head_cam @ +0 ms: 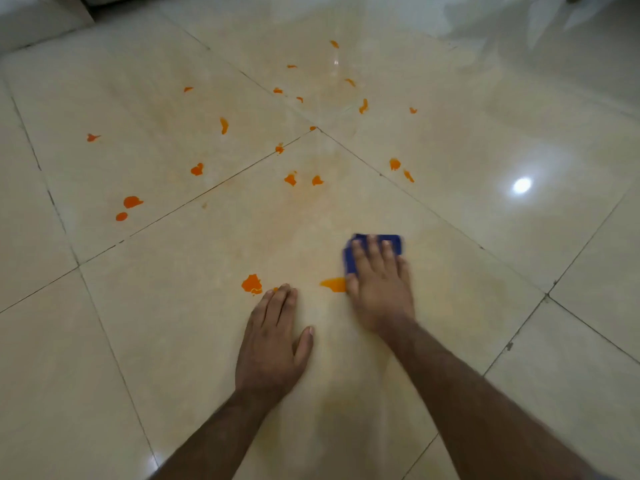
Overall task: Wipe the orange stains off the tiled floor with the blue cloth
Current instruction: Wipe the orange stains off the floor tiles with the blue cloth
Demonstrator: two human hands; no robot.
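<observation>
Right hand [379, 289] presses flat, fingers straight, on the folded blue cloth [393, 242], orange stain [334, 284] touching its thumb side; left hand [273, 344] flat on the glossy cream tiled floor [173, 341]

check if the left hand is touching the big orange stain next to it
Apart. The head view shows bare tile between the left hand and the big orange stain; its fingertips lie just right of the stain, beside a tiny orange speck.

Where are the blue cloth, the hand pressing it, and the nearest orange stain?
blue cloth [393, 241]: head view, far edge.
right hand [379, 289]: head view, back of hand.
orange stain [334, 284]: head view, middle of smear.
</observation>
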